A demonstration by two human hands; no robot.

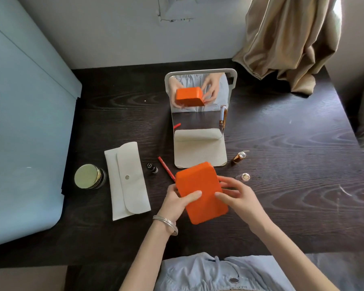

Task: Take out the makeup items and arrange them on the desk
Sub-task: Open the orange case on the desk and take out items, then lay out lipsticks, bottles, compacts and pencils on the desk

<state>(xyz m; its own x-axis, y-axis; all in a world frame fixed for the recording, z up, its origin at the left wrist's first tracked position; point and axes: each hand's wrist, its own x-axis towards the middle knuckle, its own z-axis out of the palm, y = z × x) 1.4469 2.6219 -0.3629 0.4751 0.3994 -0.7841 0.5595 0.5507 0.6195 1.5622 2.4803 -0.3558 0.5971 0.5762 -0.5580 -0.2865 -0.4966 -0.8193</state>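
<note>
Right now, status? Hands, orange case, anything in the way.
Both hands, left and right, grip the orange case, held over the desk. Case looks closed. Red pencil close by its left edge; mirror right behind.

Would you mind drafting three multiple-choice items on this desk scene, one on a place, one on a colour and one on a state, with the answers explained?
1. Where does the white pouch lie?
A. Between the gold-lidded jar and the small black bottle
B. Behind the mirror
C. Under the curtain

2. What colour is the case being held?
A. Blue
B. Orange
C. Black

3. How is the case held?
A. It lies untouched on the desk
B. One hand alone grips it
C. Both hands hold it

Answers:
1 A, the pouch lies flat with the jar on its left and the bottle on its right.
2 B, the case is plainly orange, also in the mirror's reflection.
3 C, the left hand and the right hand each have fingers on it.
</note>
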